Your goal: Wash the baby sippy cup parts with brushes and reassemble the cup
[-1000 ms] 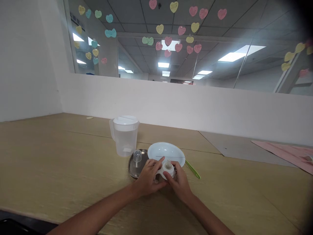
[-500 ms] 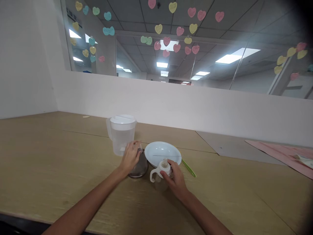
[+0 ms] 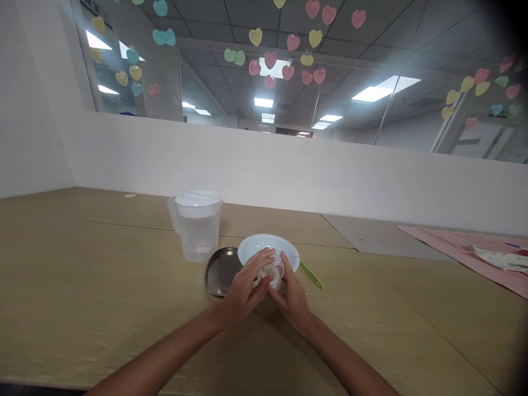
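Observation:
In front of me, both hands close around a sippy cup (image 3: 266, 306) with a clear body and white top. My left hand (image 3: 244, 287) grips a clear dome-shaped cap (image 3: 277, 263) over the cup's top, thumb pressed near its rim. From the right side, my right hand (image 3: 294, 297) is wrapped around the cup. The fingers hide most of the cup and its white handle, so how far the cap is seated I cannot tell. Just behind is a pale blue bowl (image 3: 258, 241). A metal tray (image 3: 220, 272) lies to the left, near my left wrist.
A lidded clear pitcher (image 3: 200, 228) holding liquid stands at the back left. Green tongs or a similar slim tool (image 3: 311, 275) lie right of the bowl. A pink cloth (image 3: 437, 242) with a white cloth (image 3: 497, 258) lies far right. A wall (image 3: 264, 170) bounds the table behind.
My left hand has moved right from above the metal tray to the cup's top, bringing the clear cap. My right hand has stayed around the cup. The view has shifted slightly right.

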`<state>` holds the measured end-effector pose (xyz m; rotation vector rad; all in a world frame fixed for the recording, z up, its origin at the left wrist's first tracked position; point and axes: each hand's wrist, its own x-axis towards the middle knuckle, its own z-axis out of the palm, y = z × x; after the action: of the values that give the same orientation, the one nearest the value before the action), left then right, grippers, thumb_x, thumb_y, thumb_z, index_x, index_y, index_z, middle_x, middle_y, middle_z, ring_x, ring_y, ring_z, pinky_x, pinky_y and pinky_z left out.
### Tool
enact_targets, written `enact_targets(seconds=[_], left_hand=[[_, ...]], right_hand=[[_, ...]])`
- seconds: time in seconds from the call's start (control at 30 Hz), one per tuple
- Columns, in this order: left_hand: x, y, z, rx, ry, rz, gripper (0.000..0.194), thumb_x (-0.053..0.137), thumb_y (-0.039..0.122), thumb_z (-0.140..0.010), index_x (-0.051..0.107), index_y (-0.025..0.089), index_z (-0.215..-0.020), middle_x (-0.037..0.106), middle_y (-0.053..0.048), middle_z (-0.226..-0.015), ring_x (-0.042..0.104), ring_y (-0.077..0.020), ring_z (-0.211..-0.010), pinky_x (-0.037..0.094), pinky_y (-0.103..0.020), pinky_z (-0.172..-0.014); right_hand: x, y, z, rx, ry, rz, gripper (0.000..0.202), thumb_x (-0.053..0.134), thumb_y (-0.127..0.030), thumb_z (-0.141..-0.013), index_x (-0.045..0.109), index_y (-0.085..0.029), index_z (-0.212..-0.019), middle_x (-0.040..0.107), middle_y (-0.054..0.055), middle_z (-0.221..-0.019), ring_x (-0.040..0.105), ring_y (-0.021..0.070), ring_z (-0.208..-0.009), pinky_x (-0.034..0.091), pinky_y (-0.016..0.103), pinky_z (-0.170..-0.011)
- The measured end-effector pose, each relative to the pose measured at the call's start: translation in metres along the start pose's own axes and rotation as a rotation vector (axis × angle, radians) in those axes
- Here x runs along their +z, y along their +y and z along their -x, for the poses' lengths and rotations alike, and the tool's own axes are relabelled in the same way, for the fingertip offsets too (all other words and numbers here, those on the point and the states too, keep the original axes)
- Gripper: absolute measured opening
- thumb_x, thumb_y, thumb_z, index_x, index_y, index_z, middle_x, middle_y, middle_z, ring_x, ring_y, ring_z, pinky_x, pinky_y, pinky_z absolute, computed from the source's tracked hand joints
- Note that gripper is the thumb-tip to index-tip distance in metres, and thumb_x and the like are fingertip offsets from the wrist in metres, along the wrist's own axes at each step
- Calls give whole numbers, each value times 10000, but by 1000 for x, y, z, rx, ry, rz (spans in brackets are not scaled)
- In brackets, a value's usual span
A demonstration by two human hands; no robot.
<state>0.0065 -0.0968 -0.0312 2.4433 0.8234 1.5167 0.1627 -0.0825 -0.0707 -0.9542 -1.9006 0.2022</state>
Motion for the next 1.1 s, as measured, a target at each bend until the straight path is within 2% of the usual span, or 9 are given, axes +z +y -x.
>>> enact_targets(seconds=[0.1, 0.2, 0.27, 0.37, 0.5, 0.63, 0.8, 0.93, 1.1], left_hand=[[-1, -1, 6, -101, 51, 75, 524, 452, 225, -818, 241, 240, -1297, 363, -91, -1337, 381, -173, -1212, 389, -323, -976], [0, -3, 10, -141, 127, 98, 524, 522, 273, -776, 323, 227, -1259, 291, -100, -1375, 387, -202, -1203, 422, -317, -936], [-1, -4, 11, -185, 98, 104, 442, 534, 291, -766, 426, 219, -1189, 400, -87, -1308, 449, -202, -1142, 441, -313, -907], [-1, -5, 10, -322, 19, 225, 409, 500, 317, -786, 459, 213, -1179, 561, -60, -1139, 539, -184, -1010, 463, -309, -864], [1, -3, 9, -476, -46, 474, 453, 488, 351, -792, 438, 221, -1222, 578, -34, -1126, 545, -175, -996, 455, -293, -864], [4, -3, 11, -565, -9, 586, 488, 507, 380, -773, 453, 189, -1219, 533, -42, -1194, 508, -182, -1052, 440, -265, -873], [8, -10, 15, -500, 3, 495, 473, 471, 377, -796, 445, 183, -1227, 585, -51, -1107, 554, -150, -914, 463, -225, -769], [7, -14, 16, -456, -27, 432, 468, 425, 376, -820, 410, 189, -1248, 605, -51, -1052, 571, -128, -814, 469, -217, -704], [5, -15, 22, -317, -118, 294, 602, 477, 365, -793, 242, 213, -1326, 474, -67, -1246, 477, -187, -1081, 412, -294, -890]], right_hand=[[1, 3, 1, -38, 30, 23, 663, 513, -347, -786, 171, -232, -1342, 412, 101, -1300, 453, 239, -1134, 433, 381, -872], [3, 5, 2, -109, 106, 53, 622, 540, -342, -767, 249, -219, -1302, 486, 112, -1215, 491, 246, -1085, 442, 392, -856], [3, 5, 3, -119, 137, 73, 610, 567, -353, -743, 294, -207, -1270, 519, 118, -1160, 513, 254, -1048, 448, 400, -842], [3, 3, 3, -70, 156, 99, 642, 585, -375, -724, 290, -195, -1265, 537, 127, -1121, 535, 255, -1007, 465, 393, -806], [1, 2, -2, -208, 184, 168, 601, 577, -358, -740, 299, -225, -1256, 552, 103, -1099, 542, 234, -985, 470, 380, -783], [0, 4, -8, -359, 267, 220, 552, 601, -375, -721, 364, -241, -1201, 585, 75, -997, 557, 221, -929, 466, 392, -784], [4, 9, -12, -364, 309, 207, 541, 608, -407, -707, 397, -244, -1178, 588, 70, -944, 555, 227, -908, 476, 390, -751], [2, 10, -10, -350, 260, 198, 531, 572, -406, -734, 379, -245, -1202, 589, 73, -967, 546, 236, -935, 459, 408, -782], [-8, 6, -3, -227, 108, 101, 554, 441, -344, -819, 230, -211, -1314, 496, 105, -1186, 436, 249, -1121, 357, 457, -919]])
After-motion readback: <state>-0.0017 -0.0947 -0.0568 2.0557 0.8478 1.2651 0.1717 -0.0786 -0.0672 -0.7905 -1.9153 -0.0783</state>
